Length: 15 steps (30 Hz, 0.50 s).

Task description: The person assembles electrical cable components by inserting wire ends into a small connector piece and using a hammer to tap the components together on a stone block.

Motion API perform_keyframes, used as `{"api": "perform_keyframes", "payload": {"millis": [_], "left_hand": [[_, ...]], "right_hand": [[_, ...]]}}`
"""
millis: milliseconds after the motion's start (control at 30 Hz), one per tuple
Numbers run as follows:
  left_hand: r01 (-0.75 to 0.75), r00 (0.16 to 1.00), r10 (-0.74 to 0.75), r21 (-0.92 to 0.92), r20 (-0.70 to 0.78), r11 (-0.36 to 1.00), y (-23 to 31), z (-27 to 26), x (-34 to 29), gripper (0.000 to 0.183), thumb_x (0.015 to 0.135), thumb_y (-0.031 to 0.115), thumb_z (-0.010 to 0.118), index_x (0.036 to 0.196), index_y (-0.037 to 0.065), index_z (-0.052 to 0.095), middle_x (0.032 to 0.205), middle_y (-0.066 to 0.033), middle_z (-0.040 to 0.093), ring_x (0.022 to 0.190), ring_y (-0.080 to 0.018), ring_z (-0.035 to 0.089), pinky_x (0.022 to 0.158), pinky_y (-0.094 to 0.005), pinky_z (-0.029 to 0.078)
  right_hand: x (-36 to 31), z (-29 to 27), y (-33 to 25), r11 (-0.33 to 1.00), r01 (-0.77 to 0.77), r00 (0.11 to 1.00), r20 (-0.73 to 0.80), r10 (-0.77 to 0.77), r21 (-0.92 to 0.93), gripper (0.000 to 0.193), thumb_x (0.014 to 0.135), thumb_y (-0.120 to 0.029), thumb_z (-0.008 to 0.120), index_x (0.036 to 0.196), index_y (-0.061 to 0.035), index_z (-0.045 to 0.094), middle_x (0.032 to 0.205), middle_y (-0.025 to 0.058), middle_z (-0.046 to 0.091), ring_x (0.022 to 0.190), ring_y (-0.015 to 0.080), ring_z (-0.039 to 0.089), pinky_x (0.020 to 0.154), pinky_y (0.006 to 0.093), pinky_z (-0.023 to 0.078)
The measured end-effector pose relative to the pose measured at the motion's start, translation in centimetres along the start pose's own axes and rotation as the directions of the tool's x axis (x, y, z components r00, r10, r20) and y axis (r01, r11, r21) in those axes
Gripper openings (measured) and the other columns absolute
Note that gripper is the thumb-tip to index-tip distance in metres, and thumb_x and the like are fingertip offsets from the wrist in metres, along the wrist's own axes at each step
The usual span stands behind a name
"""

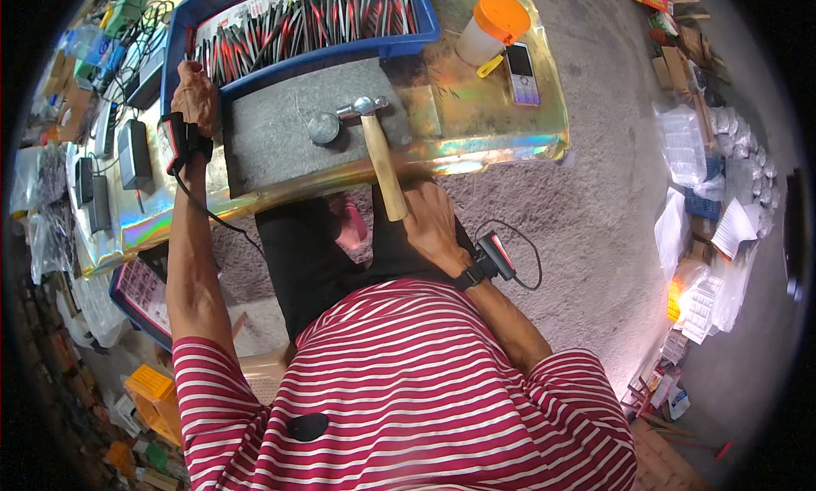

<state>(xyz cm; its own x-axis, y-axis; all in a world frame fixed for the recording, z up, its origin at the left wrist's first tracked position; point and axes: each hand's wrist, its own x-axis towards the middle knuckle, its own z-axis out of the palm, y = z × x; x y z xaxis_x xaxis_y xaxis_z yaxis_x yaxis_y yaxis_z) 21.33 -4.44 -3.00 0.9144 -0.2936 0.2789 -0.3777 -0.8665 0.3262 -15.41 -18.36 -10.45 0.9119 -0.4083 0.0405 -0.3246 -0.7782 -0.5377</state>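
My left hand point(195, 98) is at the near left corner of a blue tray point(331, 56), its fingers bent together by the rim. What they grip, if anything, I cannot make out. In the tray stands a tightly packed row of thin red, black and grey pieces point(297, 25). A hammer point(382, 155) lies with its metal head on a grey slab point(272, 134), its wooden handle jutting past the table's near edge. Touching the head is a small round metal piece point(324, 129). My right hand point(433, 226) rests over my thigh beside the handle's end, fingers bent under and mostly hidden.
An orange-lidded jar point(497, 25) and a phone point(522, 76) with a yellow tag stand at the table's right. Black adapters and cables point(134, 155) lie at the left. Plastic-wrapped packs and papers point(710, 227) are piled along the right; a yellow crate point(155, 397) sits lower left.
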Motion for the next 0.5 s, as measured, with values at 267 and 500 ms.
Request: {"api": "perform_keyframes", "payload": {"millis": [267, 500], "left_hand": [[0.188, 0.979, -0.199, -0.179, -0.048, 0.966, -0.9, 0.4, 0.5, 0.038, 0.078, 0.035, 0.043, 0.098, 0.004, 0.049, 0.088, -0.0177, 0.058, 0.080, -0.0329, 0.056, 0.074, -0.0387, 0.042], [0.184, 0.970, -0.192, -0.071, -0.150, 0.980, 1.0, 0.4, -0.1, 0.027, 0.081, 0.026, 0.041, 0.098, 0.006, 0.043, 0.076, -0.0225, 0.058, 0.072, -0.0382, 0.058, 0.065, -0.0439, 0.045]], "right_hand": [[2.5, -4.5, 1.5, 0.925, -0.073, 0.977, -0.158, 0.141, 0.372, 0.023, 0.080, -0.008, 0.049, 0.101, 0.0005, 0.049, 0.086, 0.0171, 0.055, 0.070, 0.0273, 0.056, 0.060, 0.0327, 0.045], [8.8, -7.1, 4.7, 0.997, 0.017, 0.941, -0.340, 0.008, 0.069, 0.026, 0.079, -0.007, 0.049, 0.103, -0.0020, 0.051, 0.087, 0.0174, 0.046, 0.081, 0.0311, 0.047, 0.071, 0.0371, 0.039]]}}
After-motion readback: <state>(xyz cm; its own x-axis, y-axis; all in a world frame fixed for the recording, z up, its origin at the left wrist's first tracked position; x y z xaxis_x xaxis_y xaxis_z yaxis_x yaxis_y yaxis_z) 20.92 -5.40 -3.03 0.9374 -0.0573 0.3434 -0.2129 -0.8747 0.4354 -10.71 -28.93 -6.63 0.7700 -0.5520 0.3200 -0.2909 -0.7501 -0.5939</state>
